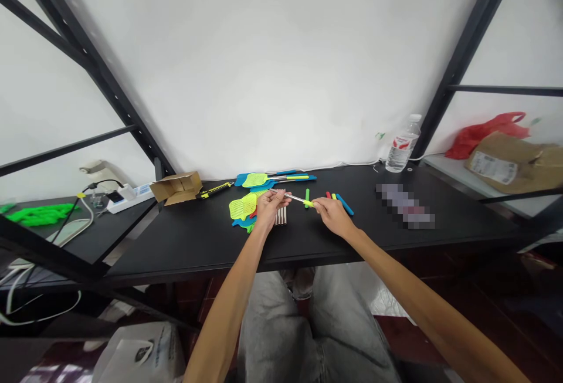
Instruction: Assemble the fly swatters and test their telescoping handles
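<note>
A: Black desk (176, 242), white wall (281, 78) at twelve o'clock. Where's the metal rod (297, 197)?
B: Between left hand (269, 210) and right hand (333, 216), long axis roughly nine-thirty to three-thirty.
A: Grasp?
B: Left pinches bare metal; right pinches the yellow-green grip (308, 203) at the three-thirty end.
A: Which lies nearer what?
B: Yellow swatter head (243, 207) at nine, nearer the left hand. Blue tube (345, 205) toward three, just beside the right hand.

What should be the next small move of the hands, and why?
Probably press the yellow handle gently toward the metal rod: the left hand holds the rod, the right hand holds the handle, and both pieces line up.
</note>
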Tool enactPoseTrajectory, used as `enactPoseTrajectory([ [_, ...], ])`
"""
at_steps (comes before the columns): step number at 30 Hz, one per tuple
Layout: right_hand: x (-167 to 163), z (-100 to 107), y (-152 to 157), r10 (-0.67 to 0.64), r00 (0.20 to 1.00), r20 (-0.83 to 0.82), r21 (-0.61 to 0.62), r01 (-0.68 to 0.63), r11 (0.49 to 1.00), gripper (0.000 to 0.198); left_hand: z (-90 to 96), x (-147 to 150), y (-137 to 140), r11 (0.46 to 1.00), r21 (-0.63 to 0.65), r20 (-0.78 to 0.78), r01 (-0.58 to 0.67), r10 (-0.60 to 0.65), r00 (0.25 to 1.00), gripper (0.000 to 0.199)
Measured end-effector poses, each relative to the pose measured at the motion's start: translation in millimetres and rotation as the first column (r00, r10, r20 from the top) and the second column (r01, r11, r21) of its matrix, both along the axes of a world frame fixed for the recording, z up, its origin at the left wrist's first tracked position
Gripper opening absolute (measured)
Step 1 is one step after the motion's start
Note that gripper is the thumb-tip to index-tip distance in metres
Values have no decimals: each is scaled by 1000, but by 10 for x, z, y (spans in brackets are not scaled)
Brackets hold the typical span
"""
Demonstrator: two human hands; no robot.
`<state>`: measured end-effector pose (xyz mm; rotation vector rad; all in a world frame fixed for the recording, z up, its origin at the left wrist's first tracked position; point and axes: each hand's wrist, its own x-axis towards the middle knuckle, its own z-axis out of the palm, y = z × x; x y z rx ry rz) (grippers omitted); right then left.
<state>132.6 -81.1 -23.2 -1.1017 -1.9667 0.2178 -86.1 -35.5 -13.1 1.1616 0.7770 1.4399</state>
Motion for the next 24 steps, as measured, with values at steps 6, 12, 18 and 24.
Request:
enactPoseTrajectory([
  [6, -42, -4, -22, -4, 994, 113, -17, 6, 1000, 32, 30, -98, -51, 993, 115, -235, -38, 65, 970, 45],
  [12, -46, -23, -18, -121, 980, 158, -23, 126, 992, 32, 130, -537, -164, 868, 373, -733, -328, 492, 469, 50],
  [18, -58, 5, -43, -149, 969, 199, -14, 155, 988, 33, 206, -781, -219, 860, 303, -952, -411, 254, -169, 56],
  [24, -62, 16, -51, -162, 968, 193, -16, 169, 986, 32, 427, -787, -270, 880, 299, -952, -370, 247, -182, 33],
])
